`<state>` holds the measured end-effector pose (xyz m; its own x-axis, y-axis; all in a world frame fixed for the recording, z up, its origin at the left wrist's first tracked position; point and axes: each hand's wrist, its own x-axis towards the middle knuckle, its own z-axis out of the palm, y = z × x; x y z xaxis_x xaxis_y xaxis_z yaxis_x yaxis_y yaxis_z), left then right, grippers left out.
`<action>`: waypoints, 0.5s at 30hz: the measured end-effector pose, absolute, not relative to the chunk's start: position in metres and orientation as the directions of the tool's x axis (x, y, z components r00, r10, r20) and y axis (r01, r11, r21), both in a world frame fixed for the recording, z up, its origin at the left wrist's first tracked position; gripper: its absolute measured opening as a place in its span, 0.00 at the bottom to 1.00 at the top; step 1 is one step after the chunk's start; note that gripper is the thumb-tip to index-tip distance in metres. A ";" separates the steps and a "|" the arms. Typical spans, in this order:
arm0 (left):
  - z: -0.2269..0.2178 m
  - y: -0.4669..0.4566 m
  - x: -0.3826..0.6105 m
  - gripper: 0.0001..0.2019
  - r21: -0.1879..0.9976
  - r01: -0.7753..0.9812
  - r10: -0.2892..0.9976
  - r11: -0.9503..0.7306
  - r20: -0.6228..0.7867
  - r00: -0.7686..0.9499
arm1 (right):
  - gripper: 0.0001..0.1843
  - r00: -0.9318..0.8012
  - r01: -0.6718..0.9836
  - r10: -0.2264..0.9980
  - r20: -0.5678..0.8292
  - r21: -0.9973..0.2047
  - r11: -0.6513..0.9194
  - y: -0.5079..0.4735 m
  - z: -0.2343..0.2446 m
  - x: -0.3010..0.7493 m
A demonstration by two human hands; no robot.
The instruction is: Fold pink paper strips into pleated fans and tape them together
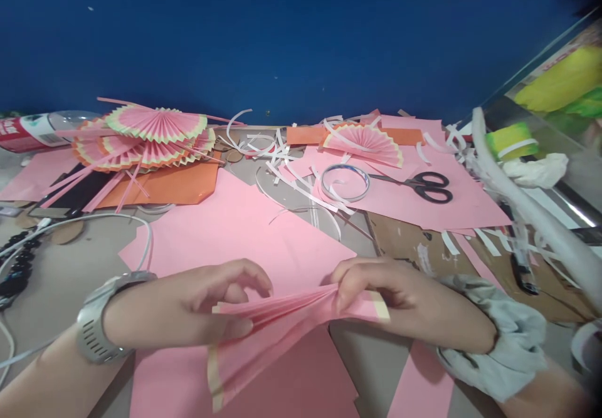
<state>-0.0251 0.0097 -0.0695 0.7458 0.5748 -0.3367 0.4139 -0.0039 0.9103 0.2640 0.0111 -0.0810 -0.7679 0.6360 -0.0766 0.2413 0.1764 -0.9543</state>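
1 deep-blue wall [301,42], few pale specks [91,9], behind gray-beige tabletop [104,249]; soft light.

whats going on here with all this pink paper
A person is handling a pleated pink paper with pale ends. The right grip pinches the gathered folds; the left grip is at the wider, spread end, thumb against the pleats. Farther back, a stack of pleated fans sits left, black-handled scissors right.
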 end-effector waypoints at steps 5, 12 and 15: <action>-0.053 0.000 -0.007 0.14 0.776 0.621 0.572 -0.109 -0.462 0.677 | 0.10 -0.792 0.376 0.598 -0.122 -0.869 0.322 0.006 -0.073 0.259; -0.052 -0.016 0.020 0.17 0.553 0.792 0.722 -0.260 -0.433 0.539 | 0.08 -0.750 0.482 0.649 -0.129 -0.778 0.402 0.000 -0.067 0.257; -0.058 -0.014 0.029 0.17 0.459 0.814 0.765 -0.356 -0.357 0.535 | 0.11 -0.690 0.527 0.715 -0.109 -0.753 0.394 -0.003 -0.067 0.258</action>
